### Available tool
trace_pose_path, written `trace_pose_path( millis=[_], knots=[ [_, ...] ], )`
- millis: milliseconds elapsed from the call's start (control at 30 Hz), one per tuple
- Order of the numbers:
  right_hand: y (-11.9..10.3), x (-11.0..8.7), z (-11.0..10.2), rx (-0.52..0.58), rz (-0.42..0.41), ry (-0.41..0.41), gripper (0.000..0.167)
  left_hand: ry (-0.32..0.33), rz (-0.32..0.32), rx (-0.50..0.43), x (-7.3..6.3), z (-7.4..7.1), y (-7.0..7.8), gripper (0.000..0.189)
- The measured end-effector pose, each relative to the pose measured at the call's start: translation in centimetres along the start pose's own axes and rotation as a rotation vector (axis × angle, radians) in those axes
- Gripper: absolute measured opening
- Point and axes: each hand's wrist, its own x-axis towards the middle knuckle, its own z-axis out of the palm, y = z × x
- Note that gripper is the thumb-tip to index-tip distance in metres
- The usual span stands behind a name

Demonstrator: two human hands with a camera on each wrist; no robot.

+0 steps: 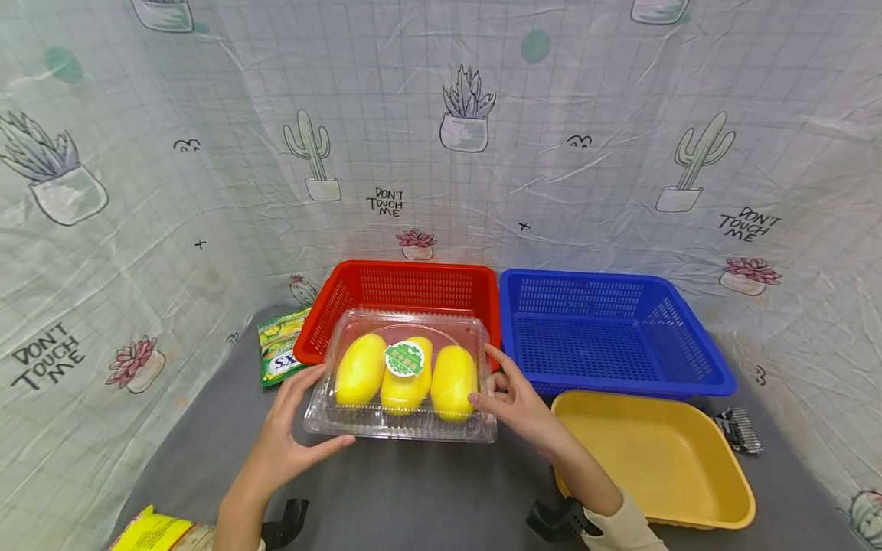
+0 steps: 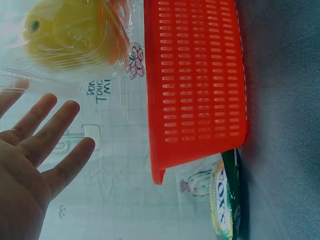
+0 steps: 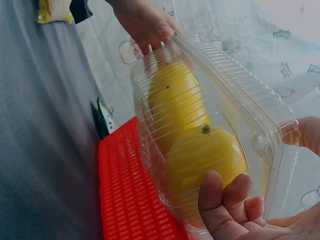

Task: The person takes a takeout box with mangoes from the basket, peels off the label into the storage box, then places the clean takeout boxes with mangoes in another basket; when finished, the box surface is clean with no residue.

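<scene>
A clear plastic clamshell box [image 1: 403, 425] is held up in front of the red basket, tilted toward the head camera. Inside lie three yellow mangoes [image 1: 453, 383], and a round green and white sticker [image 1: 403, 358] is on the lid. My right hand [image 1: 520, 405] grips the box's right end, thumb on the lid side; its curled fingers [image 3: 235, 200] press the underside in the right wrist view. At the left end is my left hand [image 1: 285, 428], thumb stretched out along the near edge. The left wrist view shows that hand's fingers [image 2: 52, 135] straight and spread beside the box.
Behind the box stands a red basket [image 1: 485, 287], with a blue basket [image 1: 696, 344] to its right. A yellow tray [image 1: 641, 459] lies under the right forearm, near a black clip-like item [image 1: 739, 430]. A green packet [image 1: 276, 360] and a yellow bag [image 1: 155, 530] lie at left on the grey cloth.
</scene>
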Motion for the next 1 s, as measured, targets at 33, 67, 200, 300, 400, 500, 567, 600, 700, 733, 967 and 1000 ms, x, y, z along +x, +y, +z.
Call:
trace_pose_path(
  millis=[33, 67, 200, 300, 400, 500, 567, 600, 700, 733, 967, 1000],
  knots=[
    [0.0, -0.1, 0.0, 0.004, -0.002, -0.002, 0.082, 0.004, 0.004, -0.002, -0.1, 0.0, 0.1, 0.102],
    [0.1, -0.2, 0.1, 0.007, -0.003, -0.003, 0.082, 0.002, 0.006, -0.002, -0.2, 0.0, 0.2, 0.103],
    [0.2, -0.6, 0.3, 0.013, -0.015, -0.004, 0.081, -0.008, 0.030, -0.011, -0.5, -0.2, 0.5, 0.104],
    [0.2, -0.9, 0.4, 0.010, -0.025, -0.008, 0.082, -0.010, 0.030, -0.009, -0.7, -0.3, 0.8, 0.104],
    [0.2, -1.3, 0.4, 0.015, -0.032, -0.015, 0.083, -0.017, 0.001, 0.002, -1.0, -0.3, 1.1, 0.104],
    [0.3, -1.6, 0.5, 0.020, -0.036, -0.018, 0.083, -0.030, -0.022, 0.018, -1.3, -0.4, 1.3, 0.104],
    [0.4, -1.8, 0.6, 0.024, -0.034, -0.016, 0.083, -0.026, -0.015, 0.014, -1.3, -0.4, 1.4, 0.104],
    [0.4, -1.9, 0.7, 0.025, -0.032, -0.014, 0.083, -0.024, -0.013, 0.008, -1.4, -0.4, 1.4, 0.104],
    [0.7, -2.1, 0.9, 0.037, -0.036, -0.009, 0.082, -0.013, 0.006, -0.010, -1.7, -0.4, 1.4, 0.104],
    [0.8, -2.2, 1.0, 0.045, -0.040, -0.011, 0.082, -0.009, 0.013, -0.011, -1.9, -0.4, 1.3, 0.104],
    [1.6, -2.9, 1.5, 0.151, -0.134, -0.068, 0.084, -0.019, -0.007, 0.009, -3.1, -0.6, 1.4, 0.106],
    [1.7, -2.9, 1.6, 0.156, -0.149, -0.073, 0.084, -0.019, -0.006, 0.005, -3.1, -0.7, 1.4, 0.107]
  ],
)
